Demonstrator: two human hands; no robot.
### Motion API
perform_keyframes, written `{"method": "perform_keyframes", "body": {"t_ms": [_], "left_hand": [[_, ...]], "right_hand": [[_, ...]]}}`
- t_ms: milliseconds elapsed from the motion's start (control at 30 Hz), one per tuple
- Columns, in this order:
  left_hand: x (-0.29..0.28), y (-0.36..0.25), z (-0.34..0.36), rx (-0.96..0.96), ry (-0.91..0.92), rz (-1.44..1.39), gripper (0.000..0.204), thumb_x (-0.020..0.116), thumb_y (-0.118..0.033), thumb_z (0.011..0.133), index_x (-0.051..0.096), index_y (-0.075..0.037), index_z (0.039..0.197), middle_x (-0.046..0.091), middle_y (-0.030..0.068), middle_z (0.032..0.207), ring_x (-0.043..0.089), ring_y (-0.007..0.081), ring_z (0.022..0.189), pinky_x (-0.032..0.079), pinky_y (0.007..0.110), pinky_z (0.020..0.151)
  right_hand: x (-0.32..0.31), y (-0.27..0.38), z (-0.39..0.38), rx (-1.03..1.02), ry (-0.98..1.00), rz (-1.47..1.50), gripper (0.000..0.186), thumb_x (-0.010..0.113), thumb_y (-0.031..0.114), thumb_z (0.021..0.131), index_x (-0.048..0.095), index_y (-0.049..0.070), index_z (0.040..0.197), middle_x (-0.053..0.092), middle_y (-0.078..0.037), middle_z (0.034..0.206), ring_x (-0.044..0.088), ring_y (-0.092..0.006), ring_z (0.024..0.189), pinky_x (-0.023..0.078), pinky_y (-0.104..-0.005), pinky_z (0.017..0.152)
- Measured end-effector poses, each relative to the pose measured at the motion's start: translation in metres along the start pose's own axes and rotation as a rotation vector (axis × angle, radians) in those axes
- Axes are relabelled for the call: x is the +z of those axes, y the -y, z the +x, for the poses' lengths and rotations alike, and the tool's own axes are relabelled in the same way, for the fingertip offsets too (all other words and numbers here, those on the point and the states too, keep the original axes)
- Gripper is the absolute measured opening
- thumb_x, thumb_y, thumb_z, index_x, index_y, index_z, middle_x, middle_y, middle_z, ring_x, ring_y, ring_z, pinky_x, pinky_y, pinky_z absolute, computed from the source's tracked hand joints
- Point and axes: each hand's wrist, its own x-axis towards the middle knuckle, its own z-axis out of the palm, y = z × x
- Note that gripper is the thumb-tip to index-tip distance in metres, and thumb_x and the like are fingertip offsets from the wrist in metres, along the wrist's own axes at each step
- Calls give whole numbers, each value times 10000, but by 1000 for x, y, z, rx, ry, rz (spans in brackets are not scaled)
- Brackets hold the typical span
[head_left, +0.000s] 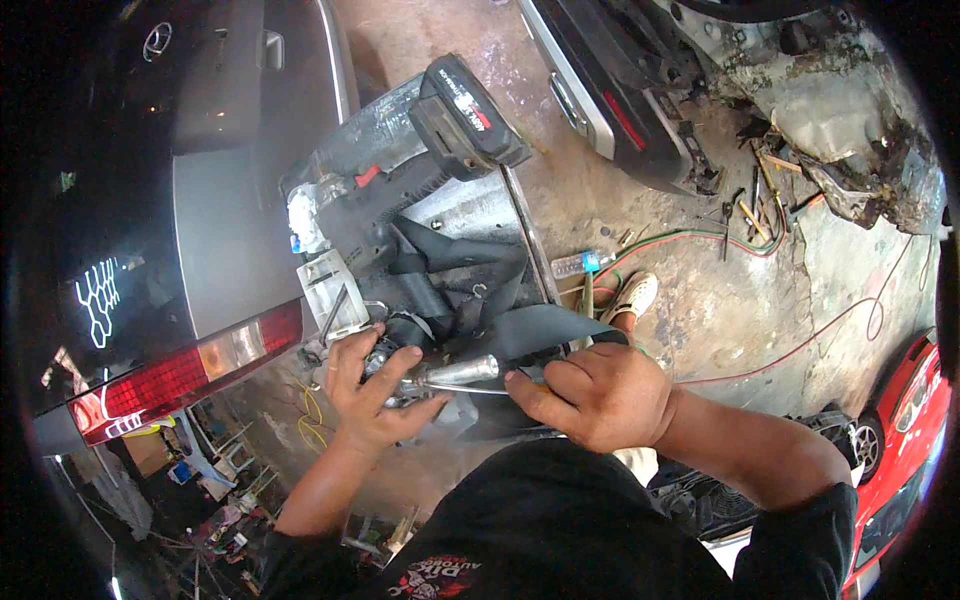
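My left hand (375, 385) is curled with spread fingers around a dark, roundish metal part, mostly hidden under the palm. A silver metal cylinder (462, 371) sticks out to the right from between its thumb and fingers. Below the cylinder runs a thin metal rod (470, 389), its right end at my right hand (600, 395). That hand is closed in a fist, index finger and thumb at the rod. Behind the hands lies wide black webbing (550, 328), bunched and folded on a worn metal surface (470, 210).
A cordless power tool (385, 200) with a black battery (468, 115) lies on the metal surface, beside a white bracket (335, 290). At left stands a dark vehicle with a red tail light (200, 375). A plastic bottle (582, 263), hoses (690, 236) and a bumper (630, 100) are on the floor.
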Motion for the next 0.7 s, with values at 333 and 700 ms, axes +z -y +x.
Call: {"method": "perform_keyframes", "body": {"t_ms": [333, 700], "left_hand": [[-4, 0, -6, 61, 32, 85, 665, 1020, -468, 651, 836, -146, 1203, 690, 218, 1348, 699, 414, 1126, 574, 515, 910], [6, 0, -74, 181, -22, 185, 788, 720, -633, 983, 474, -174, 1574, 600, 183, 1310, 637, 371, 1149, 457, 553, 880]], "right_hand": [[5, -7, -3, -51, -58, -40, 471, 698, 255, 843, 740, 100, 1286, 617, -1, 871, 656, -152, 699, 564, -319, 602], [-26, 36, -31, 163, 245, 282, 629, 808, 178, 761, 733, 109, 1381, 599, -9, 912, 618, -143, 660, 525, -309, 528]]}}
